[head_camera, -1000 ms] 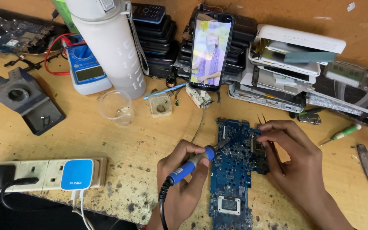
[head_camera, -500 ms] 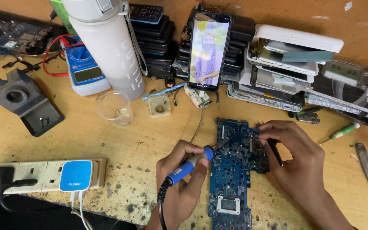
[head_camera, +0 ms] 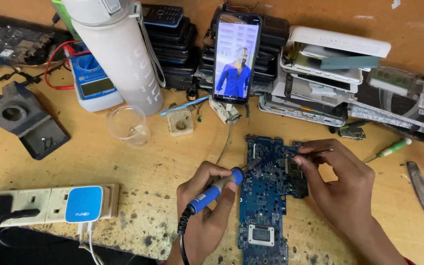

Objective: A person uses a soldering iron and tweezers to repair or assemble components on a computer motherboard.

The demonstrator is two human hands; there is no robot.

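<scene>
While both hands work over it, these lines go from the board outward.

Board: a blue circuit board lies flat on the wooden bench, near its front edge, long side running away from the person.
Left hand: the left hand has its fingers wrapped around a blue-handled soldering iron, tip touching the board's upper left part.
Right hand: the right hand pinches thin tweezers between thumb and forefinger, over the board's upper right edge.
Behind: a small clear cup, a lit phone propped upright, a white bottle, a blue multimeter.
Right: a green-handled screwdriver.
Left front: a power strip with a blue charger.
</scene>
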